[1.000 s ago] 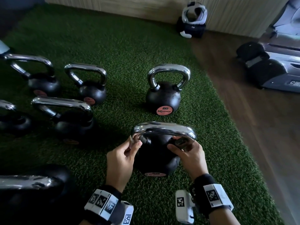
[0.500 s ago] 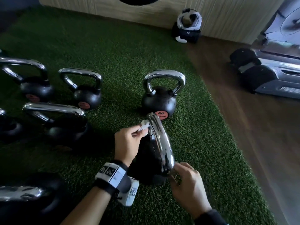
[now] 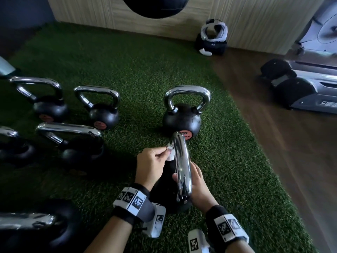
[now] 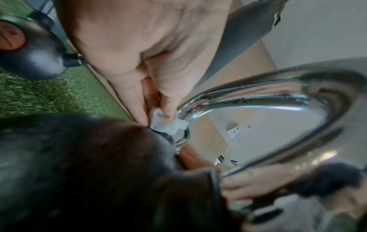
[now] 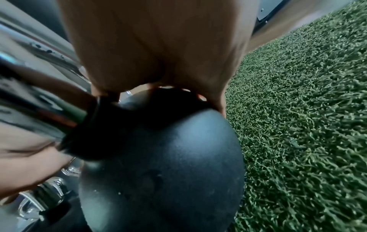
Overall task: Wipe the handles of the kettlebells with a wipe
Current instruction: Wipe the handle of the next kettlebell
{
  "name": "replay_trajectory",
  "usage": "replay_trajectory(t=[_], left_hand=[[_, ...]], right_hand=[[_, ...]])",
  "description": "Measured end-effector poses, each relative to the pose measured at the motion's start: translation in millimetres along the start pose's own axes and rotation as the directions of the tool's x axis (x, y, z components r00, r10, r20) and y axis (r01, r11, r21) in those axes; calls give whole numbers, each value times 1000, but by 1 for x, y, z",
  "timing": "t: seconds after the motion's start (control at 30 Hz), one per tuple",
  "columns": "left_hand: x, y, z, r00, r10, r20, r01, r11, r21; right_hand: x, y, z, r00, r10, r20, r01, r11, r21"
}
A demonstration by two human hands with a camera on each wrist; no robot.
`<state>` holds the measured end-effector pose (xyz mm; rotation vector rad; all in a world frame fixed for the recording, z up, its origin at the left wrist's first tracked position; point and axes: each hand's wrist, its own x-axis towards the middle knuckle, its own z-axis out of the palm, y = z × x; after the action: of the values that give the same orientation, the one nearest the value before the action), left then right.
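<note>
A black kettlebell (image 3: 164, 190) stands on the turf right in front of me, its chrome handle (image 3: 181, 167) turned end-on. My left hand (image 3: 165, 152) pinches a small white wipe (image 3: 170, 154) against the far left side of that handle. The left wrist view shows the wipe (image 4: 168, 124) pressed where the handle (image 4: 258, 100) curves down toward the black body. My right hand (image 3: 197, 181) comes in from the right and grips the handle's near part, one fingertip showing past its left side. In the right wrist view my right hand (image 5: 158, 62) lies over the black body (image 5: 168, 164).
Several more kettlebells stand on the green turf (image 3: 127, 70): one just behind (image 3: 182, 121), others to the left (image 3: 104, 115) (image 3: 80, 148) (image 3: 49, 108). A wooden floor (image 3: 291, 161) with a grey machine (image 3: 300, 92) lies right. A black bag (image 3: 212, 42) sits by the wall.
The kettlebell has been turned from sideways to end-on. My left hand with the wipe now sits at the handle's far end. My right hand has slid up onto the handle's near part.
</note>
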<state>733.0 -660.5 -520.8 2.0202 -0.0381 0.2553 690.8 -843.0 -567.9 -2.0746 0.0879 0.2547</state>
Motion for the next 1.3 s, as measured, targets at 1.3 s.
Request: replay_trajectory(t=[1.3], left_hand=[[-94,32,-51,955,85,284,59,885,-463]], right_hand=[[-10,-4,4,995,-87,-43,89,995,44]])
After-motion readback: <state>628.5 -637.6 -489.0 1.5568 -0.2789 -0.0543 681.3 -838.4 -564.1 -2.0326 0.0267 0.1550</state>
